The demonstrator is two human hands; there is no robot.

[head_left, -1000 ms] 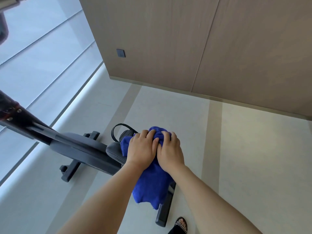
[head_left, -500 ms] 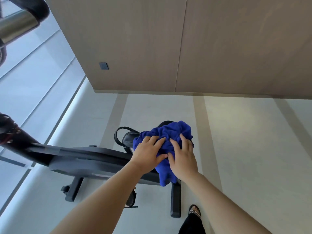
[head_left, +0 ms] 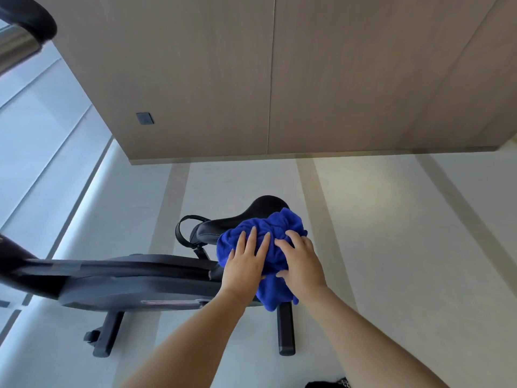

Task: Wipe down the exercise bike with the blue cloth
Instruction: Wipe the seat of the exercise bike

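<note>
Now both palms have slid the bunched blue cloth (head_left: 263, 247) rearward: left hand (head_left: 246, 264) and right hand (head_left: 300, 261) press flat, fingers spread, on the exercise bike's black padded saddle (head_left: 223, 226), nose uncovered at nine o'clock. Saddle nearly done, I'd say; frame next.

Left hand (head_left: 246, 261) and right hand (head_left: 300, 260) flat on blue cloth (head_left: 263, 236) — bunched over exercise bike (head_left: 134, 281) saddle (head_left: 223, 229), pale floor (head_left: 391, 247)
</note>
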